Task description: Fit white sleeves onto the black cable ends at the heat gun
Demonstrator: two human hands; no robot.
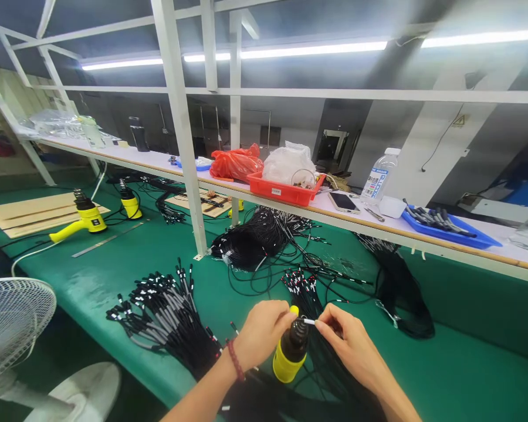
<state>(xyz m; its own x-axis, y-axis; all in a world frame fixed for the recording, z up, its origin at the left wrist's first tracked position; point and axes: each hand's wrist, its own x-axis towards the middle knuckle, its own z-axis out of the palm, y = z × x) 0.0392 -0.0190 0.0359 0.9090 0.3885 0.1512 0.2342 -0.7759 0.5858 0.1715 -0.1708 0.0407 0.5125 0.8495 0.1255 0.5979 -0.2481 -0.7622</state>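
My right hand is closed in a pinch on a thin cable end with a white sleeve. The sleeve lies level, just above the dark nozzle of a yellow heat gun that stands nozzle-up on the bench. My left hand, a red beaded bracelet on its wrist, is also closed, its fingertips beside the nozzle and the sleeve's left end. What the left fingers grip is hidden. A bundle of black cables with white and red tips lies behind the gun and runs beneath my right hand.
More black cables lie at left, another pile behind. Two yellow heat guns stand farther left near wooden boards. A shelf carries a red tray, a phone, a bottle and a blue tray. A fan stands lower left.
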